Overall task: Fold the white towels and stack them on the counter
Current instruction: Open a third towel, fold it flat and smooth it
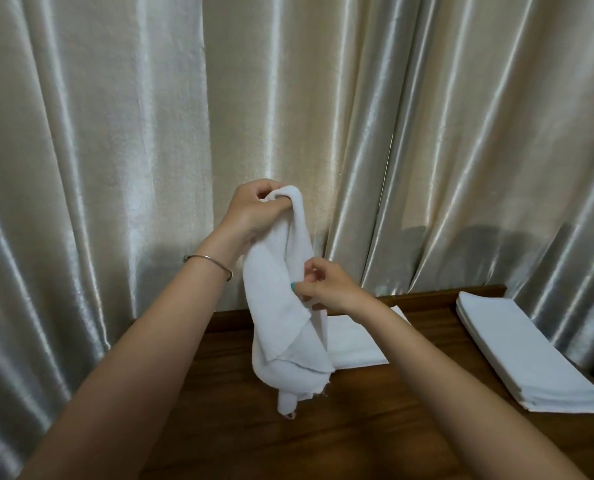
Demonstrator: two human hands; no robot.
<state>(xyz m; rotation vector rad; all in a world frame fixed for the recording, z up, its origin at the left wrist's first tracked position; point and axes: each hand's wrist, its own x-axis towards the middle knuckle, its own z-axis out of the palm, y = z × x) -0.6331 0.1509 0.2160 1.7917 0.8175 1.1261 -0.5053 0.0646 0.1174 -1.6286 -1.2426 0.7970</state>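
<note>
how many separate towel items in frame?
3: held towel gripped by left hand and right hand; flat towel behind it; folded stack at right, layers uncountable.

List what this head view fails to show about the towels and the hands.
- Folded towel behind the hanging towel: its left part is hidden by that towel, its far end by the right hand.
- Stack of folded towels: layers too thin to count.
- Left hand: fingers buried in the towel's top.
- Hanging towel: bunched, so its corners and full shape are hidden.
- Counter: cut off by the bottom edge and by the arms.
</note>
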